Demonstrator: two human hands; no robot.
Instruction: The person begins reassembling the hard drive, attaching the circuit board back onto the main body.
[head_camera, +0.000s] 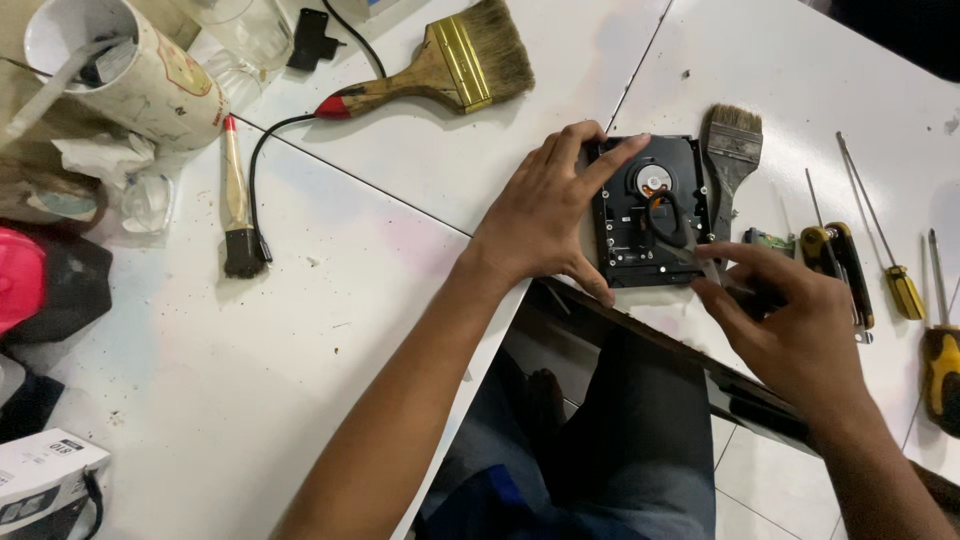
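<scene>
Hard drive (650, 212), black and lid-off, lies flat near the edge of the white table (330, 330), its round spindle hub showing in the upper middle. Left hand (545, 215) presses on its left side, fingers spread apart over the top corner and thumb along the lower edge, steadying rather than clamping it. Right hand (790, 320) comes in from the lower right with fingers closed around a slim metal tool (690, 253), whose tip rests on the drive's lower right part (just what it touches there is too small to tell). A small grey-bristled brush (730, 165) lies just beside the drive's right edge. Farther right sit several screwdrivers (870, 250) with yellow-and-black handles. Well apart, up the table, lie a large wooden brush (450, 65), a thin red-tipped brush (236, 200) and a black cable (262, 150).
</scene>
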